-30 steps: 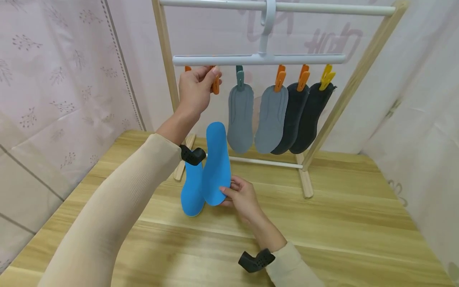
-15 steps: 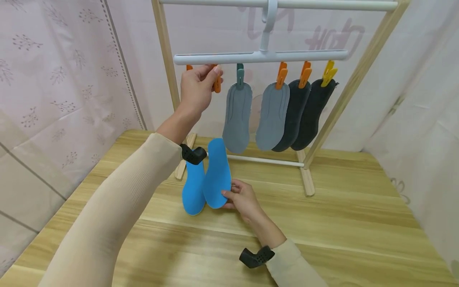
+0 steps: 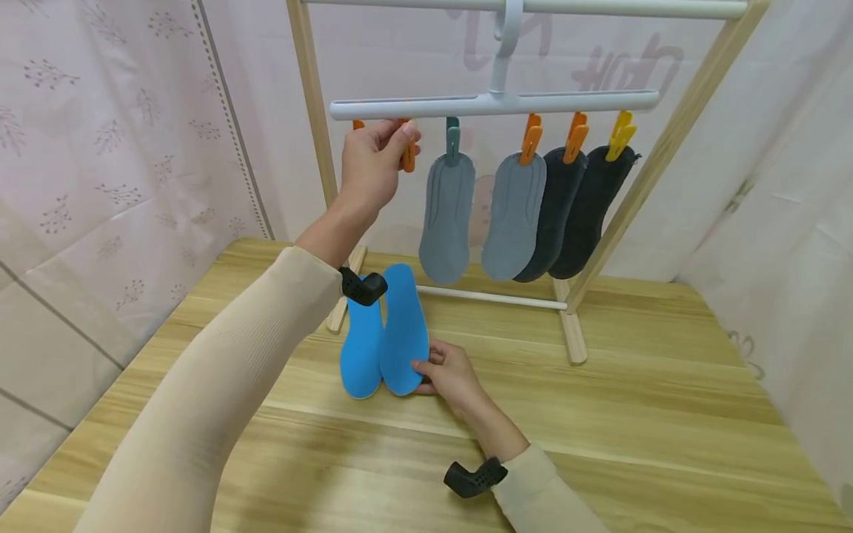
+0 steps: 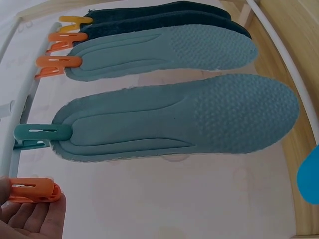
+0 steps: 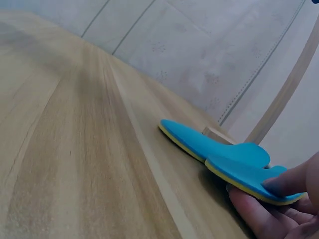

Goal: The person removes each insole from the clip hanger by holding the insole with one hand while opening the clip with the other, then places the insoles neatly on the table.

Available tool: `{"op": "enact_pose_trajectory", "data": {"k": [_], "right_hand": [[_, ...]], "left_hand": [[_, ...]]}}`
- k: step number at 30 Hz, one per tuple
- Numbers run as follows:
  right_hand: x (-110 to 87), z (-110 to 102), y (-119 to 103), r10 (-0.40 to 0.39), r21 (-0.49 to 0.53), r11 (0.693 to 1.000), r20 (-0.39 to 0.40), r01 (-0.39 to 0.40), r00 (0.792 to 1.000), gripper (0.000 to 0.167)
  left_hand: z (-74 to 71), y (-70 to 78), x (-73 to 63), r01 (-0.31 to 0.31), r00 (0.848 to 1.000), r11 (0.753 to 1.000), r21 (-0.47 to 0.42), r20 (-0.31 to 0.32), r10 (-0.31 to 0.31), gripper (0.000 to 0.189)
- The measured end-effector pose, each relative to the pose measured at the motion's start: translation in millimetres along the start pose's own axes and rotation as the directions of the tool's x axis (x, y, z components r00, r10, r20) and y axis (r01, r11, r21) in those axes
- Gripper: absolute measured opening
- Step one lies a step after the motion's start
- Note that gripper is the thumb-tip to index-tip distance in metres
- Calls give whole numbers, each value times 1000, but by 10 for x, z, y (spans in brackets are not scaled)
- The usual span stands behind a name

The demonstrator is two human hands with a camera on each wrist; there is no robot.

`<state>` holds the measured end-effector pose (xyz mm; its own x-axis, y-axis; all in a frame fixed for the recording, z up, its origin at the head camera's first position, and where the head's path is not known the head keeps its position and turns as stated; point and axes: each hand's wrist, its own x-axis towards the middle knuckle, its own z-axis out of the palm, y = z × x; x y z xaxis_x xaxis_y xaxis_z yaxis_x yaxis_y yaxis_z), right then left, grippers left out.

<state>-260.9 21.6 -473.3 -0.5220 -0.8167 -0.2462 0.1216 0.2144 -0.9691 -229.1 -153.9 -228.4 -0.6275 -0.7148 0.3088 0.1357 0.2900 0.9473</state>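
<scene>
My left hand (image 3: 369, 166) pinches an orange clothes peg (image 3: 409, 152) at the hanger's left part; in the left wrist view thumb and fingers hold this peg (image 4: 34, 190), with no insole in it. With thumb above and fingers beneath, my right hand (image 3: 449, 376) grips a blue insole (image 3: 403, 333) by its wide end's right edge. A second blue insole (image 3: 360, 355) lies on the table at its left, partly behind the left wrist's black band. In the right wrist view the held insole (image 5: 244, 179) shows a yellow underside and overlaps the other.
From the white hanger (image 3: 426, 106) hang two grey insoles (image 3: 448, 222) and two black ones (image 3: 589, 215), on green, orange and yellow pegs. Another orange peg (image 3: 358, 124) is at its left end. A wooden rack (image 3: 673, 133) with a white lower bar (image 3: 493, 297) stands on the table (image 3: 633, 414).
The blue insole in my right hand has come down from a raised tilt to lie lower beside the other one. My left hand keeps pinching the orange peg. The hanging grey insole swings slightly.
</scene>
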Motion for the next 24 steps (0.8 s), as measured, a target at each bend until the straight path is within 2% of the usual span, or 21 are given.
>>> {"op": "enact_pose_trajectory", "data": {"k": [8,14,21,24], "right_hand": [[38,-18,24,-43,-148,988,-2,42,999,34],[18,-23,2,-116,-360,928,-23,100,993,39],[-24,-17,-30,-146,-431,894,-31,118,989,38],[-32,-21,-20,-166,-460,879,-41,129,985,44]], "left_hand": [[7,-25,0,10,1000,1000,1,11,-10,40],[-6,-21,-11,3,1000,1000,12,24,-3,42],[-15,-33,-16,10,1000,1000,8,29,-11,42],[-18,-44,-16,9,999,1000,4,32,-9,42]]}}
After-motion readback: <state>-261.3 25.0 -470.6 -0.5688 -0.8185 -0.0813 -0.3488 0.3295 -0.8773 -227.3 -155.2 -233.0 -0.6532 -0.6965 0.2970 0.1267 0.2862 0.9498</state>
